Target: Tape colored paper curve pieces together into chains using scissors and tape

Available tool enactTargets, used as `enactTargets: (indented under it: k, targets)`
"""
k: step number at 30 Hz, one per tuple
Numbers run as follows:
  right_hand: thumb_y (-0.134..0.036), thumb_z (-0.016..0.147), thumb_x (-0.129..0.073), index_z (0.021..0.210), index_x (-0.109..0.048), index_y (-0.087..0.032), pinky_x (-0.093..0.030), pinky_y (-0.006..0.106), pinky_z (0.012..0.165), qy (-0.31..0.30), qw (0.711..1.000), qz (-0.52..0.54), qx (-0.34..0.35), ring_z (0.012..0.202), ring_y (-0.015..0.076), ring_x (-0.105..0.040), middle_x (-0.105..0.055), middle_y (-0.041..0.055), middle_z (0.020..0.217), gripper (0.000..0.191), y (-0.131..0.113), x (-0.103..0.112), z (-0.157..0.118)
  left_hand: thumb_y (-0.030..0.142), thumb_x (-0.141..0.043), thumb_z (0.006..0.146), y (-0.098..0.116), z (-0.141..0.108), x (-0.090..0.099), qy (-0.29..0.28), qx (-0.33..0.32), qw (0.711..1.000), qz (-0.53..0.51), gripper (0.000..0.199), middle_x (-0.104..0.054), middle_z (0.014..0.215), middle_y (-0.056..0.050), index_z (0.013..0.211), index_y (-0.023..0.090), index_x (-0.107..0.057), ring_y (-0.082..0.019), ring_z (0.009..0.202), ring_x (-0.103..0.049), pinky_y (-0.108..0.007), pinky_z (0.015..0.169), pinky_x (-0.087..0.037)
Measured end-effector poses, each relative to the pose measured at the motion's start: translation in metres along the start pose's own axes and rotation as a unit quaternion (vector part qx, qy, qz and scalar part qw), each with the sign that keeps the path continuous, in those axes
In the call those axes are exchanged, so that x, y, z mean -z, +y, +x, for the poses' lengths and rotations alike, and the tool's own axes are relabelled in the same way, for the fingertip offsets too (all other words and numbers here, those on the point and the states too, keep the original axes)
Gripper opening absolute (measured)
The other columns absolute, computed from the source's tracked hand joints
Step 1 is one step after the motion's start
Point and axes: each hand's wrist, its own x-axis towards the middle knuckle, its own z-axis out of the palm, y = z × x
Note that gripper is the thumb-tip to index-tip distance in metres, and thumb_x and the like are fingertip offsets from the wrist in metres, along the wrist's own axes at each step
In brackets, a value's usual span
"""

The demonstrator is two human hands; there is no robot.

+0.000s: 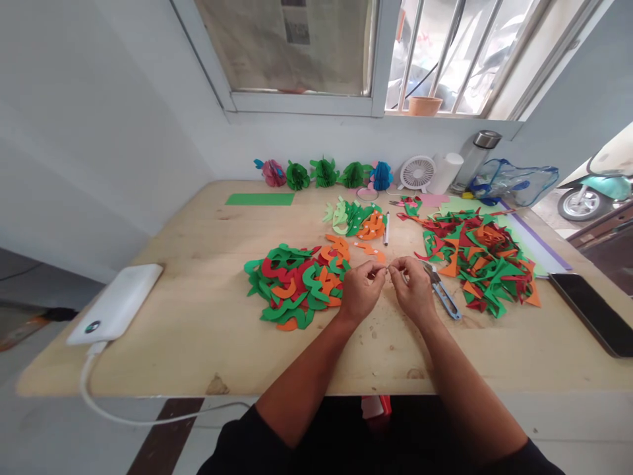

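Observation:
My left hand (363, 288) and my right hand (412, 287) meet at the fingertips above the middle of the table. Both are pinched closed, and whatever sits between the fingers is too small to make out. Just beyond them lie orange paper cutouts (370, 251). A heap of curved green, red and orange paper cutouts (291, 284) spreads left of my left hand. Beside my right hand rests a pair of scissors or snips with blue-grey handles (448, 298), its front end partly hidden by the hand.
Paper scraps (494, 260) pile up on the right, near a black phone (596, 313). Folded paper figures (324, 173), a small fan (418, 173) and a bottle (477, 158) line the wall. A marker (386, 229) lies mid-table; a white power bank (116, 303) with a cable is far left.

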Motion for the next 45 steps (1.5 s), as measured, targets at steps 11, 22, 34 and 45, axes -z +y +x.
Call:
enactTargets:
  k: [11,22,34,45]
  targets:
    - [-0.032,0.082,-0.050,0.073,-0.054,-0.021,-0.044,0.031,0.067,0.015,0.995,0.062,-0.073,0.070,0.0168,-0.054,-0.059,0.0024,0.072,0.015,-0.002,0.001,0.001,0.025,-0.058,0.078,-0.006,0.001,-0.001,0.030,0.023,0.998,-0.044,0.015,-0.071,0.078,-0.003,0.084,0.019,-0.070,-0.015,0.068,-0.064,-0.025,0.066,-0.048]
    - [-0.041,0.071,-0.066,0.071,-0.059,-0.019,-0.043,0.026,0.061,-0.017,0.918,0.328,-0.220,0.066,0.0144,-0.054,-0.059,-0.0002,0.067,0.023,0.005,0.000,0.002,0.012,-0.055,0.074,0.006,-0.002,0.001,-0.047,-0.060,0.997,0.008,0.017,-0.070,0.073,-0.002,0.078,0.020,-0.069,-0.014,0.067,-0.064,-0.025,0.068,-0.049]
    - [-0.040,0.063,-0.071,0.068,-0.063,-0.018,-0.034,0.023,0.048,0.039,0.889,0.357,-0.285,0.050,0.0094,-0.044,-0.056,-0.0029,0.057,0.025,0.006,0.002,0.004,0.022,-0.060,0.071,0.008,0.000,0.000,-0.028,0.037,0.987,-0.153,0.007,-0.068,0.075,-0.003,0.076,0.017,-0.062,-0.014,0.068,-0.064,-0.025,0.066,-0.051]
    - [-0.039,0.064,-0.070,0.068,-0.063,-0.018,-0.038,0.024,0.054,0.056,0.894,0.353,-0.271,0.054,0.0101,-0.049,-0.059,-0.0028,0.061,0.022,0.003,0.001,0.004,0.035,-0.067,0.066,0.011,0.002,0.000,-0.042,0.187,0.946,-0.264,0.024,-0.070,0.070,-0.007,0.077,0.014,-0.063,-0.015,0.063,-0.066,-0.025,0.056,-0.049]
